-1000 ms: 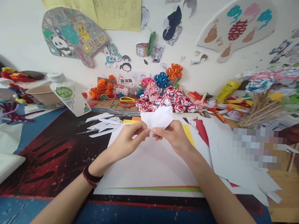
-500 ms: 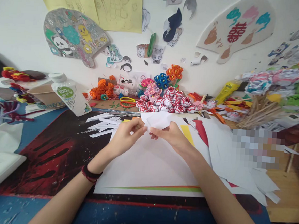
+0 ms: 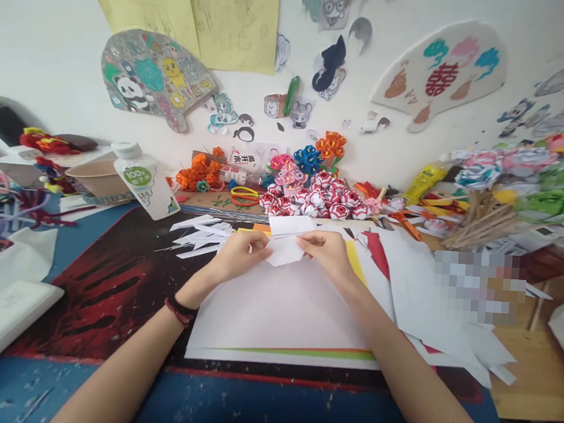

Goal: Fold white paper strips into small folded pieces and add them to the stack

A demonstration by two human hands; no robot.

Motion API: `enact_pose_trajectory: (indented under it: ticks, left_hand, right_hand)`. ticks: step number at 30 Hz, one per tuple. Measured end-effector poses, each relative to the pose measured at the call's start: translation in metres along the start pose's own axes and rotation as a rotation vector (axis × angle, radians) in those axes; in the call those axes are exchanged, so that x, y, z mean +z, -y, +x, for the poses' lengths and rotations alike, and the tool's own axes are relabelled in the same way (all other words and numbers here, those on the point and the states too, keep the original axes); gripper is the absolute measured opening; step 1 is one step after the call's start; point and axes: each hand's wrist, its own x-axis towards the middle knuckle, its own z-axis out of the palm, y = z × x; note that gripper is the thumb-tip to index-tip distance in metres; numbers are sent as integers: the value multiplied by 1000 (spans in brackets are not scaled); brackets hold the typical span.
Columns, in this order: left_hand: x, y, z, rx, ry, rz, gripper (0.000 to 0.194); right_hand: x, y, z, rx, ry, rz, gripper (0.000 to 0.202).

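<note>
A small folded piece of white paper is stretched between my two hands, with a crease running across it and its upper flap standing towards the wall. My left hand pinches its left edge between thumb and fingers. On the right edge, my right hand grips with thumb and fingertips. Beneath both hands lies a stack of large white sheets, with green and orange edges showing at the front. A dark band circles my left wrist.
White paper strips lie left of the stack on a black and red mat. A white bottle leans at the back left. Red-and-white paper flowers line the back. Loose white sheets cover the right side.
The small paper has come down nearer the stack and now shows a flat lower part below its crease. My hands have moved slightly apart. The whole view has shifted a little.
</note>
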Motion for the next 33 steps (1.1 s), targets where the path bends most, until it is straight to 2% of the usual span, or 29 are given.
enact_pose_trajectory:
  ticks: [3, 5, 6, 9, 11, 13, 20, 27, 33]
  left_hand:
    - [7, 0, -1, -16, 64, 70, 20]
    - [9, 0, -3, 53, 98, 156, 17]
    - [10, 0, -5, 97, 105, 201, 15]
    - [13, 2, -8, 166, 102, 255, 7]
    - [14, 4, -10, 140, 79, 221, 13]
    - [16, 7, -11, 113, 50, 174, 20]
    - [22, 10, -13, 64, 7, 103, 12]
    - [26, 6, -15, 22, -51, 121, 2]
    - [28, 0, -16, 60, -93, 93, 10]
  right_hand:
    - [-5, -5, -2, 42, 135, -37, 33]
    - [-10, -7, -7, 44, 273, -145, 29]
    - [-12, -6, -10, 30, 303, -197, 26]
    - [-14, -3, -19, -79, 283, -352, 22]
    - [-12, 0, -23, -199, 236, -447, 17]
    - [-11, 1, -25, -229, 192, -453, 16]
    - [-9, -2, -24, -79, 214, -349, 17]
    - [-5, -2, -26, -72, 128, -331, 9]
    - [-4, -4, -25, -38, 116, -283, 15]
